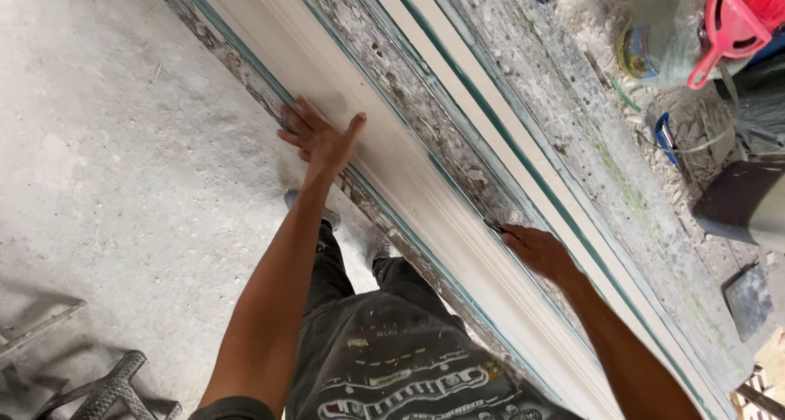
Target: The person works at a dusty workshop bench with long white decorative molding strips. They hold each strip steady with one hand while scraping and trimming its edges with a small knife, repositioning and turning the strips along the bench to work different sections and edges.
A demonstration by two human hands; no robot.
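Plaster moulding [384, 154], long, white and ridged, lies along a crusted workbench [572, 142] that runs from the top of the view down to the lower right, bedded between thin green strips [491, 117]. It looks like a stiff but brittle casting: heavy for its thinness, chalky rather than slippery, and likely to snap if lifted by one end. My judgement is that it wants support at two well-spaced points along its length, with flat palms under or against its edges rather than pinching fingers.

Going from the left: a bare concrete floor [106, 142] with a dark metal frame [98, 387] at the lower corner. Next comes the left hand [320, 140], fingers spread wide and pressed flat against the near edge of the moulding, gripping nothing. Below it are the person's paint-spattered dark trousers [384, 354] and a shoe [327, 211].

Further right, the right hand [536, 248] rests on the far edge of the moulding with fingers curled; something thin and dark seems to be at its fingertips, but I cannot tell whether it is clamped there. The two hands are well apart along the casting.

At the far right stand a dusty bucket [654, 44] and a red dustpan [728, 27].
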